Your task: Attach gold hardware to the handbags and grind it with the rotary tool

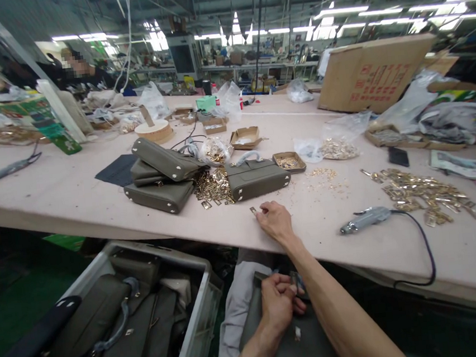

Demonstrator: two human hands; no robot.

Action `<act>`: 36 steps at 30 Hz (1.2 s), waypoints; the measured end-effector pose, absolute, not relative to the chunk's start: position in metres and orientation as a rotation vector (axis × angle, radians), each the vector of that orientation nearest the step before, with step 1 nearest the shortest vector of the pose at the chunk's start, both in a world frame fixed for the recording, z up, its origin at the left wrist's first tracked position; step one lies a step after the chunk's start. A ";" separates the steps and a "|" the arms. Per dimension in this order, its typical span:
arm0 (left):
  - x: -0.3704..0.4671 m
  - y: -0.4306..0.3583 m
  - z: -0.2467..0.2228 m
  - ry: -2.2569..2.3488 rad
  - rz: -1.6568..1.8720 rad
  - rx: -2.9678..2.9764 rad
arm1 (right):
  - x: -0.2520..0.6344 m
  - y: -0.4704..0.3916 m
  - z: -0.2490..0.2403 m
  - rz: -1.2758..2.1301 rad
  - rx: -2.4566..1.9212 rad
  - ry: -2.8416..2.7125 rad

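An olive-grey handbag [308, 343] lies across my lap, with a small metal fitting on its front. My left hand [277, 304] is closed on its upper part, fingers curled near a small metal piece [293, 278]. Over the table's front edge, my right hand [275, 220] pinches a small rectangular metal plate [253, 210] between thumb and fingers. Just beyond it stands another olive handbag [258, 177]. Beside that bag is a pile of gold metal plates [213, 186].
Stacked olive bags [161, 194] sit at the left. A corded electric screwdriver [364, 219] and gold hardware [424, 188] lie at the right. Small parts fill a cardboard tray [302, 161]. Below left, a grey crate [202, 271] holds more bags. A large carton [375, 72] stands behind.
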State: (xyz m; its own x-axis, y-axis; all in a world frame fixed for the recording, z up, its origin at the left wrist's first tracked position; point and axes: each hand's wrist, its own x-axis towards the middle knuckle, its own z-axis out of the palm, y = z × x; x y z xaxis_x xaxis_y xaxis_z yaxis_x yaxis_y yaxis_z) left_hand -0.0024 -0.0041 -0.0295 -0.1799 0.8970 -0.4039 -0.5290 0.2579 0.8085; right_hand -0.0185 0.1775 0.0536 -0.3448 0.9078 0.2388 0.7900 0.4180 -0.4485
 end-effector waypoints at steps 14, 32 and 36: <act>-0.004 -0.005 -0.027 1.179 1.346 0.453 | -0.037 0.175 0.074 0.585 -1.380 -2.300; -0.004 0.000 -0.019 1.199 1.318 0.537 | 0.124 0.051 0.024 1.241 -1.037 -1.471; -0.002 0.000 -0.021 1.222 1.316 0.522 | 0.126 0.051 0.015 1.224 -1.079 -1.470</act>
